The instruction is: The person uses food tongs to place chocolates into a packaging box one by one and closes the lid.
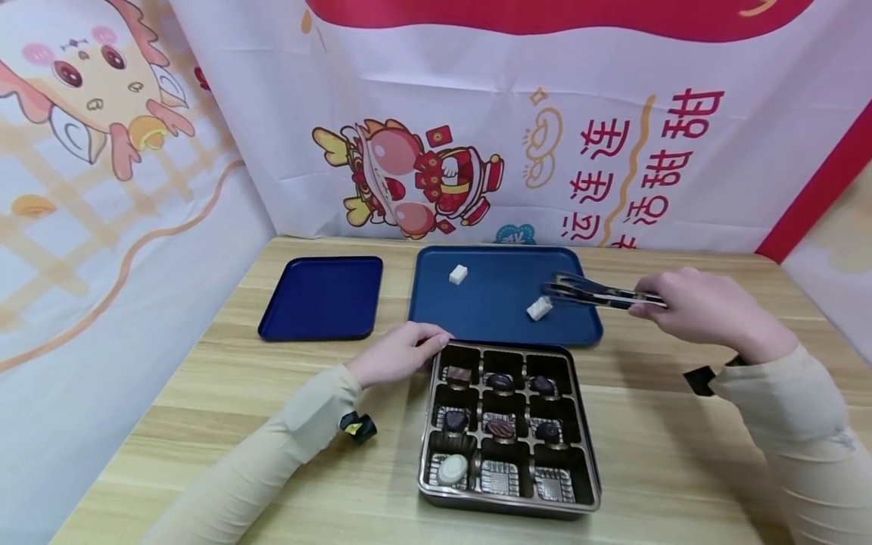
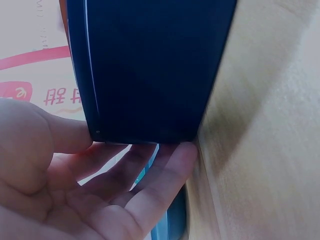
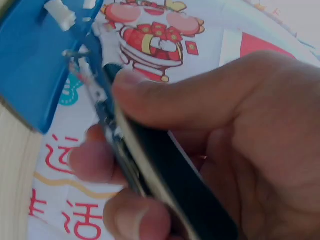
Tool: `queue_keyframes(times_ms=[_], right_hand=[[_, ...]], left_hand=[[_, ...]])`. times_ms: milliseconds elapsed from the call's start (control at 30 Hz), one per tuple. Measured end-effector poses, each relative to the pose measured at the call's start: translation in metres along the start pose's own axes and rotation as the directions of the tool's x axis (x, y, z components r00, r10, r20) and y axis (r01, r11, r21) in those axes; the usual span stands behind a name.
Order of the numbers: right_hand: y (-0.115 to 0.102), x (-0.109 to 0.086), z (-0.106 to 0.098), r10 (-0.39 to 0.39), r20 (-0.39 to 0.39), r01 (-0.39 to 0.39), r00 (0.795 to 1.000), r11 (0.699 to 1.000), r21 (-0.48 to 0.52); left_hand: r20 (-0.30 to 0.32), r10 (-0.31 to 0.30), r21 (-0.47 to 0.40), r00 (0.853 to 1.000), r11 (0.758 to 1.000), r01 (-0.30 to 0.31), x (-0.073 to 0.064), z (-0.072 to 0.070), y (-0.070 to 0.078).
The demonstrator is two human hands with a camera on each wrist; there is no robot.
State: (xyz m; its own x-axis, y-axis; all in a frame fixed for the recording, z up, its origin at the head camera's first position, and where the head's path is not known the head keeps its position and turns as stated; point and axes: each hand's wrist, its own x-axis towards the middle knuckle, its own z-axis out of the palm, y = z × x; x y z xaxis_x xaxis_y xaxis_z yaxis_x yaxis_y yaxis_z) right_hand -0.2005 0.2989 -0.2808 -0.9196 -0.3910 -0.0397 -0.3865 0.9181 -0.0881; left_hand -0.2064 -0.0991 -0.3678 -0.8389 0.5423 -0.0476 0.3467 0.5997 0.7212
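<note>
My right hand [image 1: 698, 306] grips the handle of metal tongs [image 1: 606, 294], thumb pressed along one dark arm in the right wrist view. The tongs' tips hover over the right part of the blue tray [image 1: 490, 318], just beside a white block [image 1: 540, 308]. A second white block [image 1: 459, 274] lies farther left on that tray. With thumb and fingers my left hand [image 1: 402, 352] holds the far left corner of a chocolate box [image 1: 593, 462]; the left wrist view shows its dark wall [image 2: 155, 75]. Inside are several dark chocolates [image 1: 500, 428] and a pale oval one [image 1: 452, 470] at near left.
A smaller dark blue tray [image 1: 322, 299] lies on the wooden table [image 1: 225, 401], left of the larger one. Behind the table hangs a printed cloth [image 1: 422, 68]. The box's two other near compartments hold only clear liners [image 1: 500, 478].
</note>
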Motion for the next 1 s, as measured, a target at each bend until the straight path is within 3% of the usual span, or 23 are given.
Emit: queue_keyframes(times_ms=[133, 533, 1000], right_hand=[[0.003, 0.0, 0.0, 0.013, 0.012, -0.013, 1.0, 1.0, -0.022], [-0.006, 0.006, 0.013, -0.079, -0.04, 0.076, 0.996, 0.995, -0.066], [-0.013, 0.011, 0.023, -0.065, -0.076, 0.059, 0.995, 0.995, -0.081]], left_hand=[[0.0, -0.006, -0.004, 1.0, 1.0, 0.006, -0.001, 0.0, 0.0], [0.005, -0.011, 0.0, 1.0, 1.0, 0.011, 0.0, 0.0, 0.0], [0.002, -0.003, 0.006, 1.0, 1.0, 0.003, 0.001, 0.0, -0.001]])
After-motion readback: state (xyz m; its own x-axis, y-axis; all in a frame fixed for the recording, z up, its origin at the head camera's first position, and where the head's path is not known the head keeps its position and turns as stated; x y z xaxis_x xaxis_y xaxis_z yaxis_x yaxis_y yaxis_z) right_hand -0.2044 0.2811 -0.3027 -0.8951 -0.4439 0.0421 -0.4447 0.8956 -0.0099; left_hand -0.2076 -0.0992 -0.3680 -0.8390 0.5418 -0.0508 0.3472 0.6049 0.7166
